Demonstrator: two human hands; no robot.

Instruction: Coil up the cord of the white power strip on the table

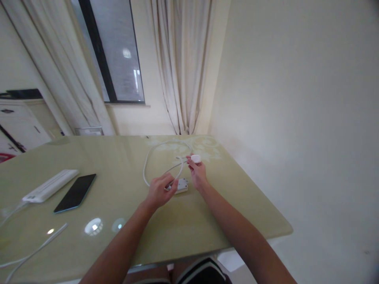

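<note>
My left hand (160,190) is closed in a pinch on the end of a white cable (147,159) that loops over the glossy green table (118,157). The pinched end is right beside a small white charger block (181,185) lying on the table. My right hand (197,172) is closed around a small white rounded device (196,158), held just above the tabletop, with the cable running to it.
A white power strip (50,185) and a dark phone (75,192) lie at the left. More white cords (35,248) trail at the near left corner. The table's right edge meets a bare wall; curtains and a window stand behind.
</note>
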